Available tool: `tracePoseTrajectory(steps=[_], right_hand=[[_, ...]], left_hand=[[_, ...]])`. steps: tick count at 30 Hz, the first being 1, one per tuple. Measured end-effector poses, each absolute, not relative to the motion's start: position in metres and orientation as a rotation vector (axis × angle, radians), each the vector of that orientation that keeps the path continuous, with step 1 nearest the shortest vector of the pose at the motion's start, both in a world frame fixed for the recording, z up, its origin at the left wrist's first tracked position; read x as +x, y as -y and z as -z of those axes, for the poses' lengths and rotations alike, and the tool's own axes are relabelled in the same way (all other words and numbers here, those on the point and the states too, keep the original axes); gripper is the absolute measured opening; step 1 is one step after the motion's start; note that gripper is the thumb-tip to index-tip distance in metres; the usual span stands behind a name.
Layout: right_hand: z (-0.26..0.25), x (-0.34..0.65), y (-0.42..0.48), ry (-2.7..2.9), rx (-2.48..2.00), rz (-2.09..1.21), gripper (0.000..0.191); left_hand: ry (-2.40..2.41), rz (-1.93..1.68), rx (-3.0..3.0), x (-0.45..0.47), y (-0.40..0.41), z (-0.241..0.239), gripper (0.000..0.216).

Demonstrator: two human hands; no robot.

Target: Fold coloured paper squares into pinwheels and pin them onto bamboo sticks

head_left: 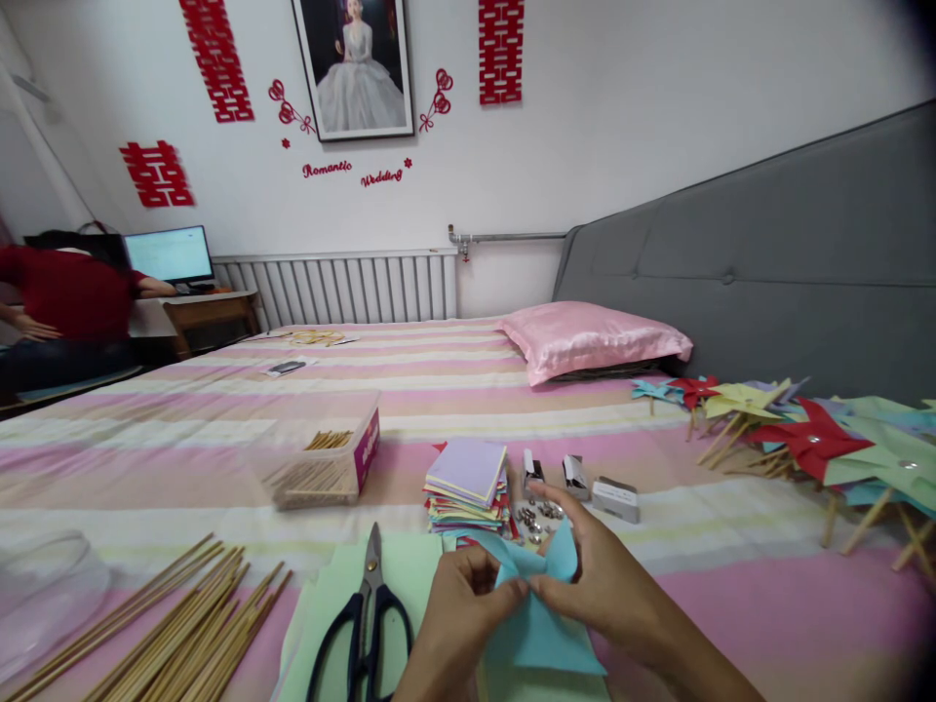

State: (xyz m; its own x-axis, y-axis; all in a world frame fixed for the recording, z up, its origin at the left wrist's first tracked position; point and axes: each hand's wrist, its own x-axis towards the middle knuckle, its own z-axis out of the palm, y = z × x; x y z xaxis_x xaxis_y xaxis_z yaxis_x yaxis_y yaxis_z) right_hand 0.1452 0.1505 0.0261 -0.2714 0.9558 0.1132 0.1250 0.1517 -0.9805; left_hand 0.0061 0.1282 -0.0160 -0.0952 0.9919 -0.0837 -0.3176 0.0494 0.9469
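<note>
I have both hands on one sheet of blue paper (545,639), over the near part of the bed (439,390). The left hand (464,604) pinches its folded middle between thumb and fingers. The right hand (610,575) holds it too, thumb pressed near the left thumb, index finger stretched out past the paper. Two of the paper's corners curl upward.

Just beyond my fingers, toward the bed's far edge, I see a stack of coloured paper squares (468,470), with loose metal fasteners (535,534) beside it and a small grey box (615,501) near them. Left of my left hand, scissors (372,570) lie on pale green sheets (420,561). Farther from the headboard (767,244) are loose wooden sticks (182,634), with a clear plastic box (368,450) holding more sticks beyond them.

Along the headboard edge, finished pinwheels (808,441) lie in a group. A pink pillow (592,336) rests nearer the far corner. Beyond the bed, a person in red (73,292) sits by a lit monitor (170,255).
</note>
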Motion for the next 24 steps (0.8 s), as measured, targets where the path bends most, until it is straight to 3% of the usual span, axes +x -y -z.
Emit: tracePoseTrajectory(steps=[16,24], right_hand=[[-0.016,0.145,-0.157,1.470,-0.976,-1.394,0.074],[-0.022,0.147,-0.158,1.415,-1.027,-1.362,0.063]], left_hand=[[-1.115,-1.378,0.712,0.006,-0.122,0.001,0.023],[-1.010,-1.383,0.619,0.008,-0.116,-0.007,0.016]])
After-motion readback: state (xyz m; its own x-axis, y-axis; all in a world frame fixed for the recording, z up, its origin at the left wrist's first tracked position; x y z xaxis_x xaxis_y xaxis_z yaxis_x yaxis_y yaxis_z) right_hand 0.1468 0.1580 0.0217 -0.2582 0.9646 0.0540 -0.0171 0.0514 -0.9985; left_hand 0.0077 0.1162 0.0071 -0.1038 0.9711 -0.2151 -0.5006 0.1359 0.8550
